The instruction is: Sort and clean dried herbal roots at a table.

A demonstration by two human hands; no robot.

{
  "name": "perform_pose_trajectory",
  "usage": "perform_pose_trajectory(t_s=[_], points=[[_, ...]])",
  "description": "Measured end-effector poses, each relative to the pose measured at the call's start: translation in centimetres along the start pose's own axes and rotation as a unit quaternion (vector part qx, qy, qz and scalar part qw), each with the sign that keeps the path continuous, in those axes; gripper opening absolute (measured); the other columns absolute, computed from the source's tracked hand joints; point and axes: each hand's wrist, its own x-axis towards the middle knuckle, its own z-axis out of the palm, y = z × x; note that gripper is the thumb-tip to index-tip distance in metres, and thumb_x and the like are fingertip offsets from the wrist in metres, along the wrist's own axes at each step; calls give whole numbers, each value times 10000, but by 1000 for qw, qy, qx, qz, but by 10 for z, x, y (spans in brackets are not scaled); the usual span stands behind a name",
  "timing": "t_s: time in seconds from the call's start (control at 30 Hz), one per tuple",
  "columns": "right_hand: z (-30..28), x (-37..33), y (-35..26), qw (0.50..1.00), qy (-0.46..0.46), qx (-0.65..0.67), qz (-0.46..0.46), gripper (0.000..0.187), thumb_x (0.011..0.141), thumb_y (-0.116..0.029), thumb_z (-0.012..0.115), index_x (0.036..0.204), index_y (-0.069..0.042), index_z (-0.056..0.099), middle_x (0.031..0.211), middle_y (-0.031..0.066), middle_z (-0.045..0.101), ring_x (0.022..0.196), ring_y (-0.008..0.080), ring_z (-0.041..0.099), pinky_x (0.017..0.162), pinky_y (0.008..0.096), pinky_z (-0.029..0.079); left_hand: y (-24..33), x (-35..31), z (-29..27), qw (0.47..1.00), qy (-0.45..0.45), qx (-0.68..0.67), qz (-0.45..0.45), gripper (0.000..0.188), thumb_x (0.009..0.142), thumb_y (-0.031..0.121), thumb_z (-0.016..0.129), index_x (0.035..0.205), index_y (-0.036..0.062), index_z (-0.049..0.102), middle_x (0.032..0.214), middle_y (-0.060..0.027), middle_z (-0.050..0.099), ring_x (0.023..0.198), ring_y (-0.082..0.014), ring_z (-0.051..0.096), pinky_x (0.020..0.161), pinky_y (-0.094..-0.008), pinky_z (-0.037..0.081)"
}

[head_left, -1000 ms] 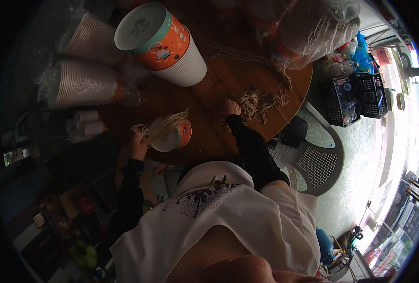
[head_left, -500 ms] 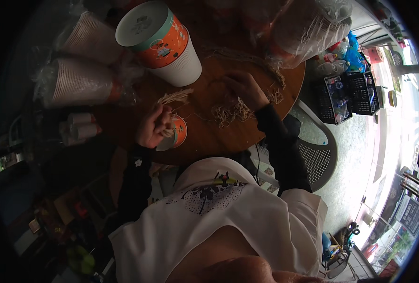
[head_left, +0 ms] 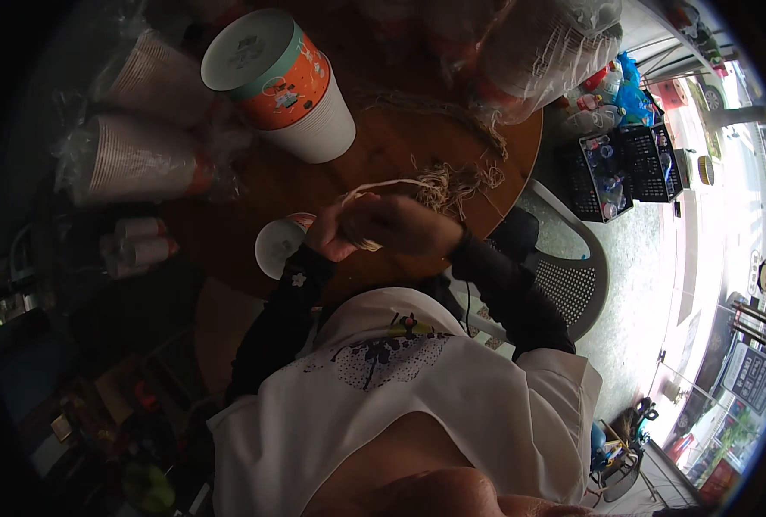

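Note:
Over the near part of the round wooden table, my left hand and my right hand come together, both closed. Pale string shows at the fingers of both; my right hand covers part of the left. From the hands a strand runs up to a loose, tangled heap of string just beyond my right hand. Beside my left wrist a small orange-and-white paper cup has its pale round face toward me. Farther off stands a tall stack of large paper tubs, orange and teal on the top one.
Plastic-wrapped stacks of paper cups lie at the left and the far right. More string stretches along the far table. A grey perforated chair stands right, near black crates holding bottles.
My right hand has moved left and nearer, from beside the string heap to my left hand. My left hand has shifted right, uncovering more of the small cup. The view has shifted slightly.

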Motion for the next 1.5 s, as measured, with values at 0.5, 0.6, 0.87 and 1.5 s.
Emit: perform_pose_trajectory(t_s=[0.5, 0.6, 0.87, 1.5], points=[[71, -67, 97, 983, 1, 10, 185, 222, 844, -135, 544, 1041, -65, 619, 921, 151, 640, 860, 278, 619, 755, 327, 482, 46, -40, -80, 978, -151, 24, 142, 215, 930, 265, 451, 930, 63, 524, 556, 46, 313, 468, -46, 266, 488, -202, 290], [79, -64, 113, 983, -20, 18, 184, 208, 852, -146, 537, 1011, -54, 634, 914, 147, 646, 847, 255, 626, 759, 327, 481, 44, -54, -92, 973, -129, 49, 184, 192, 935, 253, 431, 936, 78, 509, 569, 46, 297, 461, -49, 253, 461, -198, 272], [99, -51, 276, 737, 158, 571, 325, 354, 873, -171, 473, 1215, -82, 468, 1179, 125, 494, 1023, 240, 520, 806, 329, 453, 56, -120, -91, 947, -150, 28, 281, 179, 957, 201, 381, 1018, 72, 490, 547, 48, 287, 416, -39, 222, 397, -194, 224], [88, 1, 82, 978, 136, -148, 62, 139, 834, -154, 545, 883, -42, 480, 737, 160, 590, 692, 333, 600, 570, 382, 474, -29, -27, -70, 992, 41, 13, 116, 207, 925, 272, 464, 853, 90, 533, 590, 42, 396, 490, -49, 309, 471, -220, 273]])
